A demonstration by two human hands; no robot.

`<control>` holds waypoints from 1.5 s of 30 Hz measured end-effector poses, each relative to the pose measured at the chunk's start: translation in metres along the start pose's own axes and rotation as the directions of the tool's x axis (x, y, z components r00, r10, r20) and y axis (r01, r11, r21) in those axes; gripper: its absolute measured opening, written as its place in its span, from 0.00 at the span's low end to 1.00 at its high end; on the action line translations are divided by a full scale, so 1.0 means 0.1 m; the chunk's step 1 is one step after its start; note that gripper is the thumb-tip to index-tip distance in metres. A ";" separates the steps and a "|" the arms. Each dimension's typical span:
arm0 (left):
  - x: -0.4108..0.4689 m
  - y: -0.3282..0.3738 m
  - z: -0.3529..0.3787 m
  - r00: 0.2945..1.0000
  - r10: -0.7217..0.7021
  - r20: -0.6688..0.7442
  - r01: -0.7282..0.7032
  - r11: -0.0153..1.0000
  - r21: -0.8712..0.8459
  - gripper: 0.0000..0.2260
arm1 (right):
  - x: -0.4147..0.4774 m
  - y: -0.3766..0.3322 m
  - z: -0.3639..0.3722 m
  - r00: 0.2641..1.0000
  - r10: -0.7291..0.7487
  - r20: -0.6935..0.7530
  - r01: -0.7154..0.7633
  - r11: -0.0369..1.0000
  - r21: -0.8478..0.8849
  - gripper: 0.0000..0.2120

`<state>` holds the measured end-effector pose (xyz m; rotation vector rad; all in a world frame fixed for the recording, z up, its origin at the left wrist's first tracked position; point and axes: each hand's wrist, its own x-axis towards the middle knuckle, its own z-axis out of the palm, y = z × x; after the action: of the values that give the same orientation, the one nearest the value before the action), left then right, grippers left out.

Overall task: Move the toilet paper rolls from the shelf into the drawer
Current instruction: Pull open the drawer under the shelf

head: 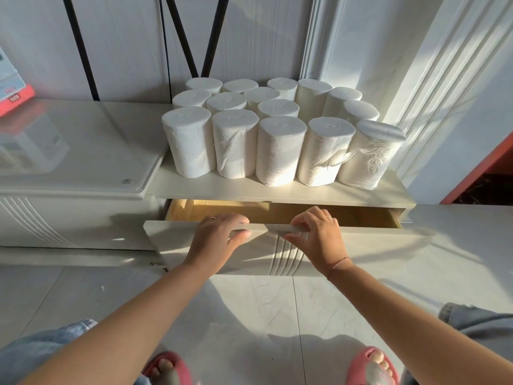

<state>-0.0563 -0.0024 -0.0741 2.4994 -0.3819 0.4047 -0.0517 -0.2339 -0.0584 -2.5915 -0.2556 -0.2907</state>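
Fig., L to R. Far-left edge: box (11,87) w/ red base, its small label too blurred to read. It stands on a glossy cabinet top (69,151). At that top's near-right corner is a small oval mark (127,181), approx. "CCC"; the print under it is illegible.

Centre: toilet paper rolls (277,134), white and wrapped, packed touching in rows across the shelf (277,193). All stand upright, long axis vertical, flat ends up. A front row of five runs along the shelf's front edge; the right-end roll leans slightly right. Embossing on the wraps can't be read.

Directly under the shelf: drawer (374,245), pulled partly out, w/ a strip of yellow wood interior showing.

Left hand (219,240): fingers hooked over the top edge of the drawer front, left of centre, thumb on the front face. Right hand (319,240): same grip just right of centre, near the other hand but apart.

Bottom edge: pink slippers (372,365) on the tiled floor.
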 end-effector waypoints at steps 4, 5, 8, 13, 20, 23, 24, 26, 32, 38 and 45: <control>-0.18 0.09 -0.08 1.000 -0.030 0.004 0.030 0.999 -0.014 0.11 | -0.24 -0.02 -0.03 1.000 -0.002 -0.029 0.003 1.000 0.030 0.11; -0.23 0.10 -0.10 0.999 -0.037 0.019 0.037 0.999 -0.022 0.11 | -0.30 -0.03 -0.05 1.000 0.001 -0.030 0.000 0.999 0.035 0.11; -0.38 0.16 -0.15 0.998 -0.038 0.057 0.040 0.998 -0.038 0.12 | -0.47 -0.09 -0.09 1.000 0.003 -0.024 -0.002 0.999 0.035 0.11; -0.65 0.29 -0.24 0.991 -0.045 0.124 0.051 0.998 -0.044 0.12 | -0.78 -0.17 -0.13 0.999 0.015 -0.029 -0.014 0.999 0.029 0.10; -0.89 0.43 -0.41 0.961 -0.031 0.274 0.042 0.998 -0.036 0.12 | -1.16 -0.27 -0.20 1.000 0.024 -0.012 -0.024 0.999 0.023 0.10; -0.96 0.46 -0.47 0.943 -0.024 0.332 0.039 0.998 -0.040 0.10 | -1.29 -0.28 -0.23 1.000 0.024 0.007 -0.024 1.000 0.018 0.10; -0.97 0.47 -0.48 0.935 -0.023 0.353 0.041 0.998 -0.044 0.09 | -1.33 -0.29 -0.24 1.000 0.024 0.012 -0.025 0.999 0.022 0.10; -0.98 0.49 -0.52 0.919 -0.027 0.393 0.048 0.998 -0.044 0.09 | -1.38 -0.30 -0.26 0.999 0.024 0.022 -0.025 0.999 0.031 0.10; -1.05 0.53 -0.55 0.906 -0.035 0.421 0.066 0.996 -0.059 0.11 | -1.48 -0.33 -0.30 0.999 0.024 0.039 -0.025 0.999 0.036 0.11; -1.12 0.57 -0.58 0.897 -0.032 0.442 0.071 0.995 -0.073 0.10 | -1.55 -0.37 -0.34 0.997 0.031 0.064 -0.034 0.998 0.048 0.11; -1.20 0.57 -0.59 0.873 -0.029 0.486 0.065 0.996 -0.058 0.11 | -1.64 -0.40 -0.41 0.991 0.031 0.127 -0.040 0.997 0.071 0.11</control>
<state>-0.1978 0.0079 -0.0434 2.5102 -0.5175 -0.2679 -0.2253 -0.2413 -0.0466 -2.5420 -0.2598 -0.1028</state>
